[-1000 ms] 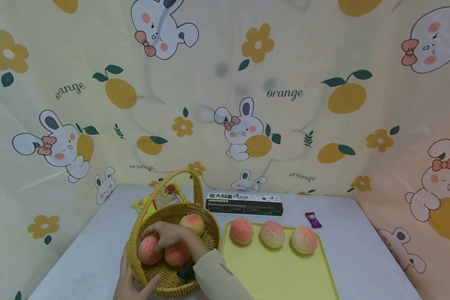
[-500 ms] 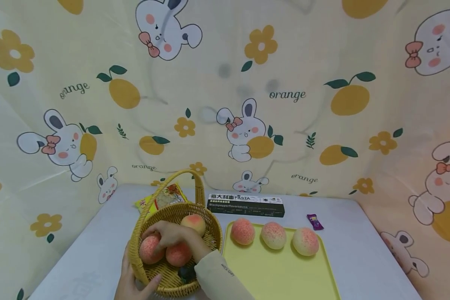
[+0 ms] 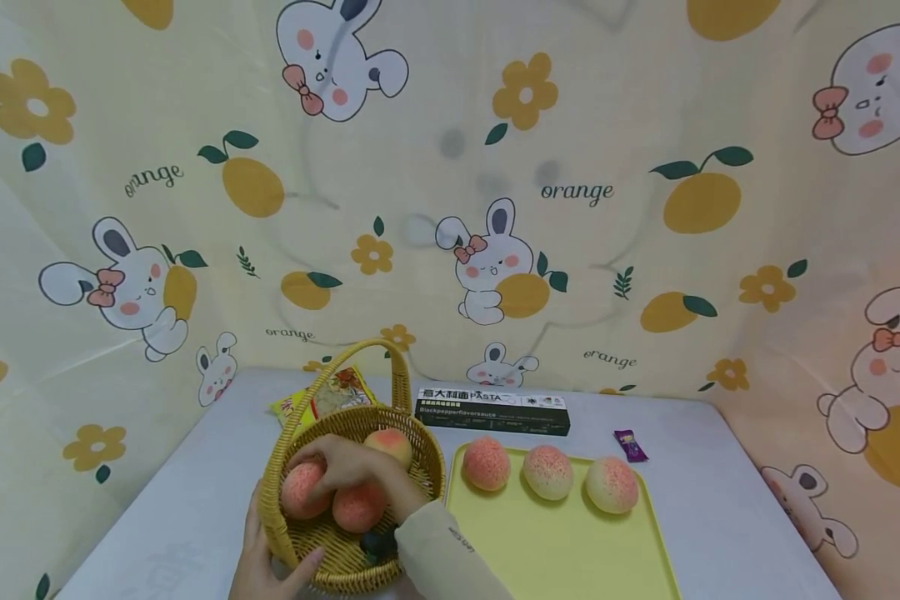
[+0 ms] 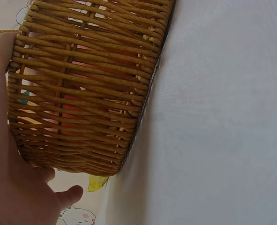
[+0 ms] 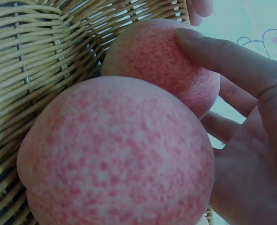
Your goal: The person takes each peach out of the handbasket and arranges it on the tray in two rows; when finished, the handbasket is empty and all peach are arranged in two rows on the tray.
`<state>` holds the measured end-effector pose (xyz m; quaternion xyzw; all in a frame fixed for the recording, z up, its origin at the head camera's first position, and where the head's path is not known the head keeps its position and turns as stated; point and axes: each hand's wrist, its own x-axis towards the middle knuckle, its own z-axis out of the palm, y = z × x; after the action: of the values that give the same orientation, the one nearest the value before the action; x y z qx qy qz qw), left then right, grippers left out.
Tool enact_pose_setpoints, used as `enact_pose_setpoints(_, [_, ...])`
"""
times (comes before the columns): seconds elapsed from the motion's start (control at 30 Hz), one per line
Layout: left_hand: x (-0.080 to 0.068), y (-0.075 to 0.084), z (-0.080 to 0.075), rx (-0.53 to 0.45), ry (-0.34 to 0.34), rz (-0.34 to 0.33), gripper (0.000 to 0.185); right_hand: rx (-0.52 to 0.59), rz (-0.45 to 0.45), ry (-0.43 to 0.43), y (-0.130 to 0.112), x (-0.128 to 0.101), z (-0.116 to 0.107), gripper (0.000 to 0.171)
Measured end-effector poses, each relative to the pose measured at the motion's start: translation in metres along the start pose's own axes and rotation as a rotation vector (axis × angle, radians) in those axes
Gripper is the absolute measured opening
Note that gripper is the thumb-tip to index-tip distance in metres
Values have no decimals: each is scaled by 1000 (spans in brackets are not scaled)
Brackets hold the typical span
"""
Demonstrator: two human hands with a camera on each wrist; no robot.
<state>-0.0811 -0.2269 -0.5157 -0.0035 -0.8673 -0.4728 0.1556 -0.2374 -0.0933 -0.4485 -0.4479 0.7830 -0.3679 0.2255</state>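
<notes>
Peach [image 3: 303, 490] sits inside the basket [image 3: 345, 567] near the table's [image 3: 720, 500] front left edge, and the right hand [image 3: 348, 468] reaches in from the right, fingers [image 5: 222, 51] curled over it, grasping it beside a second peach [image 3: 358, 507]. Left hand [image 3: 258, 562] presses flat against the basket's outer wall, fingers relaxed, thumb on the near rim. Three peaches sit along the far edge of the tray [image 3: 562, 550].
</notes>
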Motion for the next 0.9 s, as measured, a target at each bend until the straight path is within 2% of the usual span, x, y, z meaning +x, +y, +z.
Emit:
enact_pose_setpoints(0.37, [1, 1, 0, 12, 4, 14, 90, -30, -16, 51, -2, -8, -7, 48])
enact_pose_setpoints(0.47, [1, 1, 0, 15, 2, 19, 90, 23, -1, 69, -2, -10, -10, 49])
enact_pose_setpoints(0.67, [2, -2, 1, 27, 11, 49, 90, 212, 4, 89, -2, -17, -16, 49])
enact_pose_setpoints(0.8, [3, -4, 1, 12, 1, 41, 89, 231, -32, 88, -2, -22, -21, 49])
enact_pose_setpoints(0.9, [4, -5, 1, -23, -11, 35, 88, 205, -43, 99, 1, -25, -25, 50])
